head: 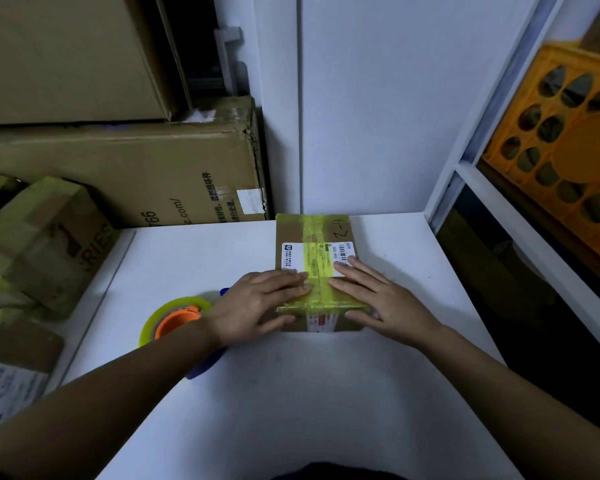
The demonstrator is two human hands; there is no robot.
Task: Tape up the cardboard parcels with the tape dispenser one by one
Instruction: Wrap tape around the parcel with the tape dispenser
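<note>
Two flat hands (pixel 326 299) on glossy-taped rectangular cardboard parcel (pixel 317 268), round tape dispenser (pixel 174 320) beside.

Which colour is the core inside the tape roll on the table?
Orange. The tape roll's core shows it in the head view, beside the left hand.

The person shows two bare forearms and two bare hands. The left hand (pixel 257 303) has no ring, no watch and no glove on it, and the wrist is uncovered. The right hand (pixel 381 299) is the same, plain, with short nails on the fingers. No sleeve reaches the forearms in the part that I can see; both arms are uncovered up to the edge of the view. At the very bottom, in the middle, a small piece of dark, almost black clothing (pixel 340 472) appears, probably on the body, but its kind I cannot tell
</note>
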